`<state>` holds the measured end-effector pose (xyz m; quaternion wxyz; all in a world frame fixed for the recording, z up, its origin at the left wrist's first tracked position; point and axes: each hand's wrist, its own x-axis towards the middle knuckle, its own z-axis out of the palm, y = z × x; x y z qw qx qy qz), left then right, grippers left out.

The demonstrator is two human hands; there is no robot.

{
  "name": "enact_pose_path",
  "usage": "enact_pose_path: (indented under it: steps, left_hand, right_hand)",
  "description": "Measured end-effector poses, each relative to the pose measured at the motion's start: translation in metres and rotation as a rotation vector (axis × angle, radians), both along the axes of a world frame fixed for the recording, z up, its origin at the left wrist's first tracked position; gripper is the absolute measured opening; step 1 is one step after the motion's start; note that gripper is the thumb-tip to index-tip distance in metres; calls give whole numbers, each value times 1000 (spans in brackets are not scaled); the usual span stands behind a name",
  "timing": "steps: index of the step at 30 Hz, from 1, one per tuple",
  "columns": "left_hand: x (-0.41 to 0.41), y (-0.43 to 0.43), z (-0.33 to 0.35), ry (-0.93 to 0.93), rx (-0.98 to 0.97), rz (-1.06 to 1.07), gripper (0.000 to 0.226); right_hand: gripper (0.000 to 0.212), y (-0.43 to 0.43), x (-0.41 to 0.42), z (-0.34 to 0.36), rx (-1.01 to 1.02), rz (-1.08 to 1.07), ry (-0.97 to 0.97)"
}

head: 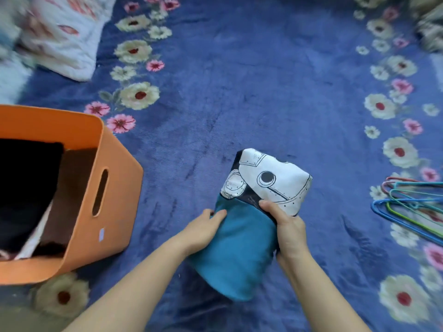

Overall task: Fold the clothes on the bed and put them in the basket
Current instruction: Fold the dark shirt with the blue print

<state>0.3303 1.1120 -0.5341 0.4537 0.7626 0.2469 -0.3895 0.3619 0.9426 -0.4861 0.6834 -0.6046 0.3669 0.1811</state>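
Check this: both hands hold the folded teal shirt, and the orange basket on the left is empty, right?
No. In the head view the orange basket already holds black clothing; the left hand and right hand do hold the folded teal shirt.

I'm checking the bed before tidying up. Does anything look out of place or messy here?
Only the coloured hangers, lying in a loose tangle on the blanket at the right edge. The orange basket stands upright, and the left hand and right hand hold the folded shirt neatly.
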Motion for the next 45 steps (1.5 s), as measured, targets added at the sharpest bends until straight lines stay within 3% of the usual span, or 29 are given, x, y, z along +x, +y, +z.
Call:
enact_pose_path:
  steps: [4,8,10,12,14,20,26,30,36,38,42,45]
  left_hand:
    - [-58,5,75,-113,-283,343,89]
    - [-99,18,174,-64,-748,697,44]
    - [-111,28,213,-76,-867,733,31]
    - [-117,46,238,-191,-826,715,21]
    - [-123,70,250,-239,-760,700,25]
    - [-133,167,242,-250,-691,716,37]
    - [-136,297,214,-264,-642,799,47]
    - [-124,369,191,-225,-529,815,22]
    - [-105,440,157,-227,-400,843,21]
    - [-104,457,145,-225,-340,809,25]
    - [-107,472,115,-170,-159,706,52]
    - [-106,464,103,-254,40,635,54]
  right_hand:
    - [30,-7,-28,78,74,211,-10]
    - [44,5,-48,169,290,451,6]
    - [43,13,-49,202,348,541,-16]
    - [47,28,-49,224,338,619,-42]
    - [53,52,-48,231,273,656,-30]
    - [46,150,-44,212,255,728,117]
    - [64,290,-40,171,224,784,192]
    - [59,364,-38,138,245,745,283]
    - [43,425,-36,108,466,634,366]
    - [43,439,-43,88,505,604,371]
    - [69,462,-63,39,449,487,264]
    - [70,474,-67,15,371,409,197]
